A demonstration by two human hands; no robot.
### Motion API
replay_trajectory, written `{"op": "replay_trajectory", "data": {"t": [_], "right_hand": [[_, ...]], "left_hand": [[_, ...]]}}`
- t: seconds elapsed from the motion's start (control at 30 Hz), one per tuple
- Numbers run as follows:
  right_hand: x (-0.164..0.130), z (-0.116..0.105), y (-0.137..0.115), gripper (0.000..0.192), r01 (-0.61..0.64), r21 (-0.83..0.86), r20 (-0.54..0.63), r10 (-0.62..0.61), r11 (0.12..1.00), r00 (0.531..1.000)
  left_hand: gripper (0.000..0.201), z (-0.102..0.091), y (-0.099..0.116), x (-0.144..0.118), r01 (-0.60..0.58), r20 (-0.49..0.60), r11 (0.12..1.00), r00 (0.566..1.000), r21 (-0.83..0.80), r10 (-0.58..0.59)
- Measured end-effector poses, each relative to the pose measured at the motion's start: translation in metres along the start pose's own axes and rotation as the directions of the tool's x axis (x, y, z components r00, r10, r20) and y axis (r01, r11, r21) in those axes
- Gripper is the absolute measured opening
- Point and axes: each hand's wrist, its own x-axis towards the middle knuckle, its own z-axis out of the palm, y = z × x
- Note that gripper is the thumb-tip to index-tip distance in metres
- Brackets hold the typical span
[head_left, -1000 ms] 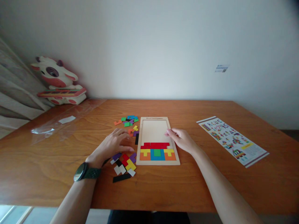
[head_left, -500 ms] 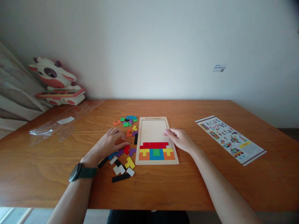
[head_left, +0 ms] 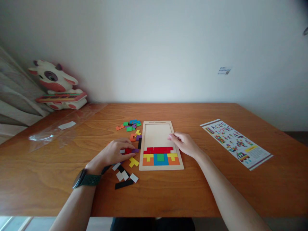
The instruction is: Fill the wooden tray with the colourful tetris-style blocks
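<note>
A red piece (head_left: 128, 150) lies on the surface just left of the wooden puzzle board (head_left: 157, 134), among loose pieces (head_left: 125, 175). The left hand (head_left: 113, 154) covers it, fingers curled over; whether the grip has closed on it cannot be told. The right hand (head_left: 185, 144) rests on the board's right rim, grip loose, holding nothing. A sweeping left wrist could scatter neighbouring pieces, and a nudge could shift the board and unsettle its filled rows (head_left: 160, 155).

Wooden table (head_left: 192, 189), puzzle tray (head_left: 157, 134) at centre, loose coloured pieces (head_left: 131, 126) at 10 o'clock, printed leaflet (head_left: 235, 142) at 3 o'clock, clear plastic wrap (head_left: 60, 128) at 9 o'clock, cow toy (head_left: 56, 85) far at 10 o'clock.
</note>
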Motion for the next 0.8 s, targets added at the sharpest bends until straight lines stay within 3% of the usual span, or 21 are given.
{"op": "replay_trajectory", "data": {"t": [0.27,0.8], "right_hand": [[0.0,0.0,0.004,0.046,0.012,-0.015,0.006,-0.012,1.0,1.0],[-0.0001,0.0004,0.0013,0.046,0.015,-0.032,0.01,-0.015,0.999,1.0]], "left_hand": [[0.023,0.0053,-0.0059,0.0001,-0.041,-0.099,0.994,0.994,0.097,0.051],[0.028,0.0071,0.0007,0.0002,0.049,-0.111,0.998,0.993,0.027,-0.046]]}}
